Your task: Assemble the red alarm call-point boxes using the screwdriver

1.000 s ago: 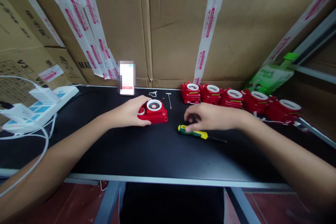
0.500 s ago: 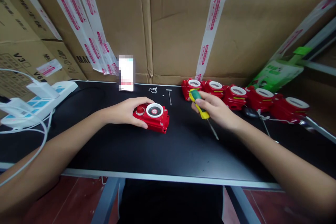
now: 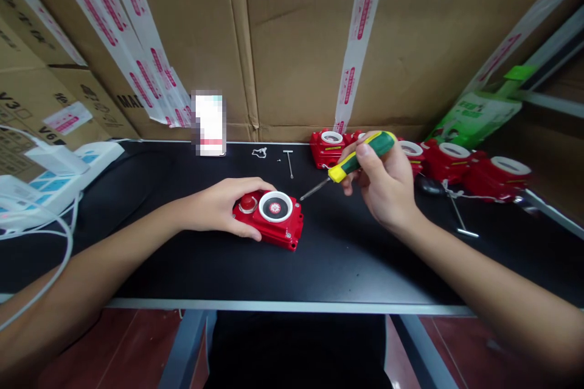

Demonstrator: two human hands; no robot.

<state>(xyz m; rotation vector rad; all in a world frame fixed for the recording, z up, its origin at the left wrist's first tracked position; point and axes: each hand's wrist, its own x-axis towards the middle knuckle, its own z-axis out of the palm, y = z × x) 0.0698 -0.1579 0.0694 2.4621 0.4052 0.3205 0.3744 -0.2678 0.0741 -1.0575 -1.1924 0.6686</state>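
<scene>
A red box (image 3: pixel 272 230) (white-ringed on top) is gripped by the left hand (image 3: pixel 221 208), at seven o'clock from mid-view. Toward the box's two-o'clock corner a screwdriver (image 3: pixel 349 165) is pointed, held in the right hand (image 3: pixel 389 185).

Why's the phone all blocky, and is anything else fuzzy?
In the head view, the phone glows white, with coarse squares hiding its details; also in the head view, the green pouch at the right looks soft, its small print unreadable, while the screwdriver and the red device held in the left hand look clearer.
</scene>
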